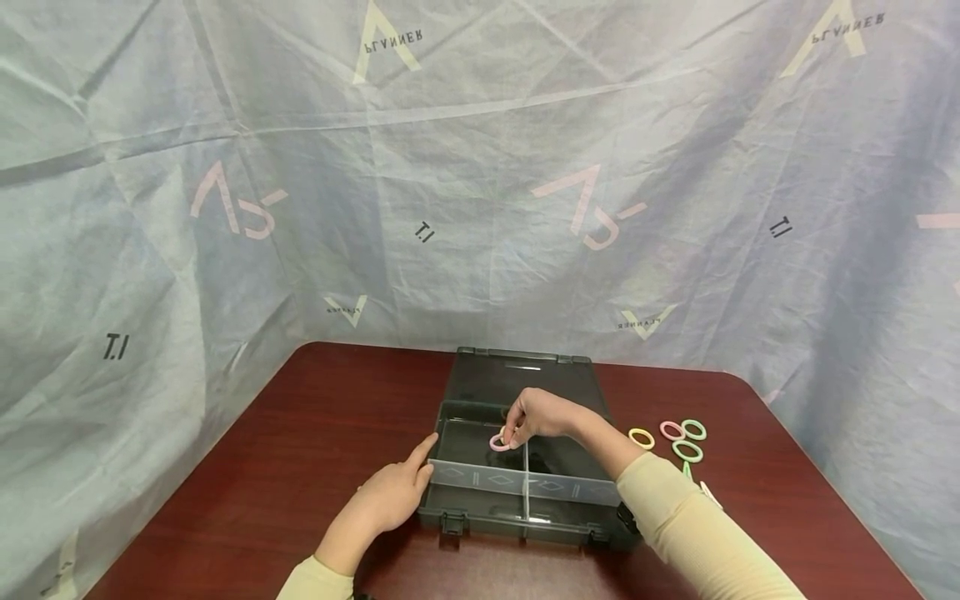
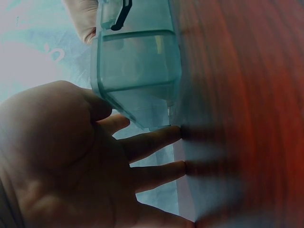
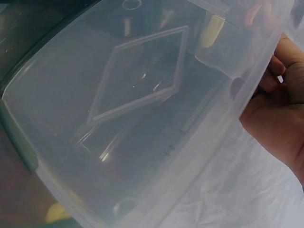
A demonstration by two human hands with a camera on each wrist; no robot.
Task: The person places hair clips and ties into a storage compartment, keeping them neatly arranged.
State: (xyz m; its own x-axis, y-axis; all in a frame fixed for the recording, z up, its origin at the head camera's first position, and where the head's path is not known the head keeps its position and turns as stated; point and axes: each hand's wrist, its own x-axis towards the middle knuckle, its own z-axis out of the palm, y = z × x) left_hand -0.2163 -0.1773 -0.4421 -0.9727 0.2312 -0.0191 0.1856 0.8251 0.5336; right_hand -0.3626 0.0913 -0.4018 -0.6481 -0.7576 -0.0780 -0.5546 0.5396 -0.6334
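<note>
A dark translucent organizer box (image 1: 491,523) lies with its lid (image 1: 487,383) folded back. Clear dividers (image 1: 480,477) part it into compartments. My right hand (image 1: 536,414) pinches a pink ring (image 1: 492,447) between thumb and fingers over the back left compartment. In the right wrist view, that hand (image 3: 280,107) shows beyond a translucent divider (image 3: 142,76), which hides the fingertips. My left hand (image 1: 393,493) is at the box's left side. The left wrist view shows this hand (image 2: 57,152) with fingers spread and straight, thumb at the rim of the box (image 2: 137,61).
On the red-brown table (image 1: 337,408), right of the box, lie a yellow ring (image 1: 641,430), another pink ring (image 1: 663,431) and two green rings (image 1: 687,460). A small green piece (image 1: 686,472) and a whitish piece (image 1: 711,495) show near my right sleeve. A grey cloth (image 1: 450,167) hangs behind.
</note>
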